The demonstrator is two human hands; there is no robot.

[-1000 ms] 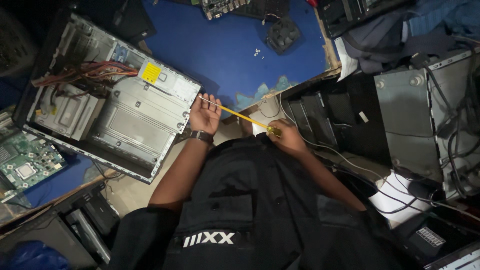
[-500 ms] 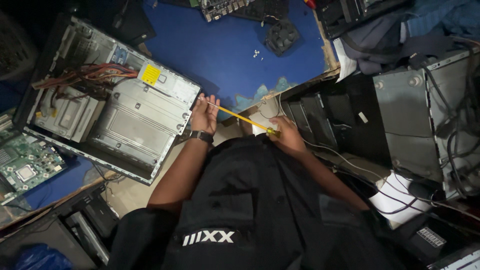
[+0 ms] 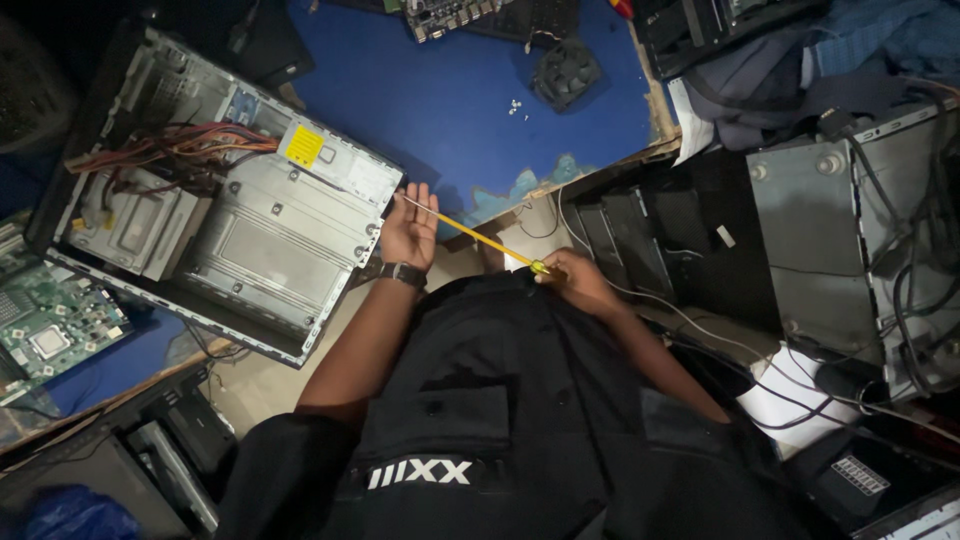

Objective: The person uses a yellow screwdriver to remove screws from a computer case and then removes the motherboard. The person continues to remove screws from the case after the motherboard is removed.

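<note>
Bracing your left hand [image 3: 410, 232] open against the open computer case [image 3: 225, 215] on the blue counter [image 3: 470, 110], you are gripping the yellow screwdriver [image 3: 478, 238] in your right hand [image 3: 575, 280], fingers closed around its handle, tip apparently meeting the case's edge; seating it squarely looks next.

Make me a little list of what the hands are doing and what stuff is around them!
left hand: resting at the edge of the open computer case, fingers by the tool's tip
right hand: holding the yellow screwdriver by its handle
table: blue top, worn at the edge
on table: small fan, tiny screws
far left: green circuit board
</note>
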